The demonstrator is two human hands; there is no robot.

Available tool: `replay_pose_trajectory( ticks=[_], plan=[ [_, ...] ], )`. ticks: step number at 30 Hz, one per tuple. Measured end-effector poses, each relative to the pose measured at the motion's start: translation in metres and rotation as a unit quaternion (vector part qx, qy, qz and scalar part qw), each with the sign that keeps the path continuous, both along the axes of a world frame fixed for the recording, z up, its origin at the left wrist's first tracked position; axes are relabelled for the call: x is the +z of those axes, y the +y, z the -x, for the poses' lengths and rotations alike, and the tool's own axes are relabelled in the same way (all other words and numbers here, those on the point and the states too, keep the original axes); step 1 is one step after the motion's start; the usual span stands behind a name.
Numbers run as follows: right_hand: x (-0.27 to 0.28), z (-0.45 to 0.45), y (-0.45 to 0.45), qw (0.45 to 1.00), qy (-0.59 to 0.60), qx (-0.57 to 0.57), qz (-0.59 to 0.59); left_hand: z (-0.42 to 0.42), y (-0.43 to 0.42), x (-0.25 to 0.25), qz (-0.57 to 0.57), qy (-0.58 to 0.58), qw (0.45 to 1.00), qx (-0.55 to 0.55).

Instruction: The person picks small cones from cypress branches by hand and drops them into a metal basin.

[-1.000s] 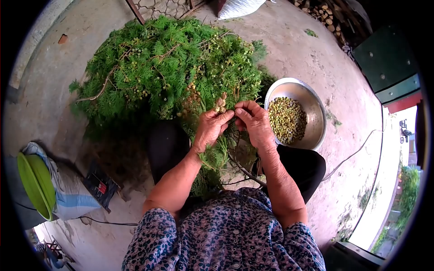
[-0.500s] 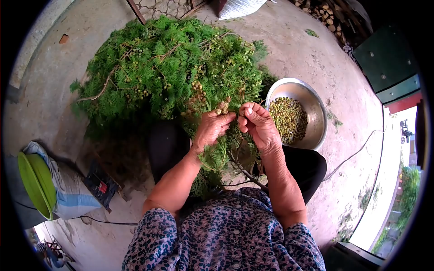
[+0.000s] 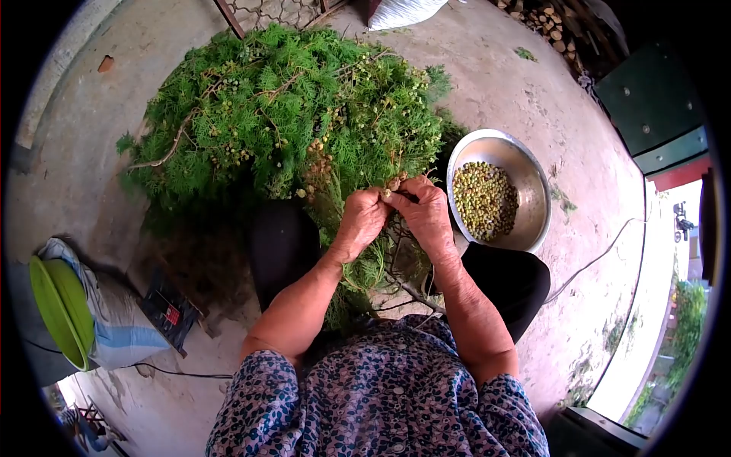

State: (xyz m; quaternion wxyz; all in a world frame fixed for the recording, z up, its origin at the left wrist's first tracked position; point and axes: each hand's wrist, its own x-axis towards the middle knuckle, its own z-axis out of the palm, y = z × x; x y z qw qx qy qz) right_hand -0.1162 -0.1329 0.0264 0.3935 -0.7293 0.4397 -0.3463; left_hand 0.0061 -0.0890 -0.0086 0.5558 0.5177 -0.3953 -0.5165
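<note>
My left hand [image 3: 361, 222] is closed, its thumb and fingers pinching a small sprig of brownish cones [image 3: 393, 184]. Against it, my right hand [image 3: 428, 218] has its fingers bent around the same sprig, so the two hands touch at the fingertips. Part of the sprig is hidden by the fingers. Just beyond them lies a big heap of green conifer branches [image 3: 289, 114], dotted with small round cones. To the right of my right hand stands a metal basin [image 3: 537, 171] holding many small green and brown cones [image 3: 481, 204].
A leafy branch [image 3: 365, 266] lies between my knees. On the left stand a lime-green tub [image 3: 55, 305] and a pale sack [image 3: 126, 335]. Stacked firewood [image 3: 552, 34] and a dark green cabinet [image 3: 647, 99] are at the upper right. A cable [image 3: 590, 263] crosses the concrete floor.
My right hand has come left and its fingers now meet my left hand's at the sprig; before, there was a small gap between them. The cones have shifted slightly right.
</note>
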Motion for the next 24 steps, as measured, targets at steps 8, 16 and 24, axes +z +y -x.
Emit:
replay_pose_trajectory(
  ticks=[8, 16, 24],
  plan=[
    [0.010, 0.012, -0.002, 0.914, -0.227, -0.013, -0.336, -0.005, -0.002, 0.025, -0.081, 0.054, 0.994, -0.057],
    [0.013, 0.023, -0.007, 0.841, -0.385, 0.000, -0.380, -0.002, 0.001, 0.034, -0.110, -0.020, 0.988, -0.104],
    [0.010, 0.014, -0.003, 0.935, -0.220, 0.004, -0.278, 0.003, -0.003, 0.010, 0.040, -0.152, 0.987, -0.036]
  ],
)
